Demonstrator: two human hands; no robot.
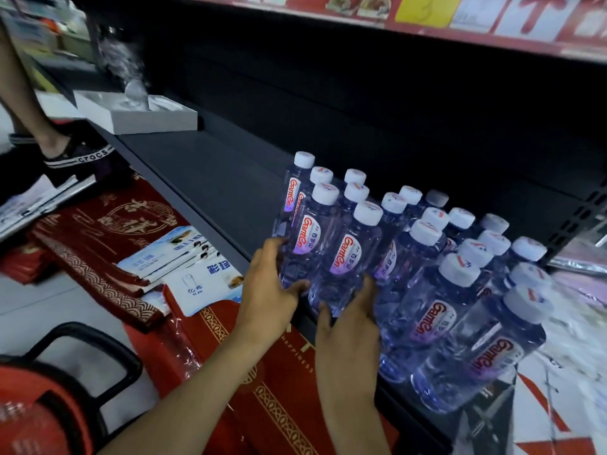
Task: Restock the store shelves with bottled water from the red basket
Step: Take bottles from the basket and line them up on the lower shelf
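Note:
Several clear water bottles (423, 257) with white caps and red-and-purple labels stand in rows on a dark shelf (210, 165). My left hand (267, 290) presses against the left side of the front-left bottle (307, 244), fingers spread. My right hand (348, 326) lies with spread fingers against the base of the neighbouring front bottle (345, 261). Neither hand is closed around a bottle. The red basket (36, 402) with its black handle sits at the bottom left.
A white box (138, 114) with clear wrap rests on the shelf at the far left. Red gift boxes (282, 389) and white packets (184, 254) lie below the shelf edge. Another person's foot in a dark shoe (78, 156) stands at the left. An upper shelf (460, 24) overhangs.

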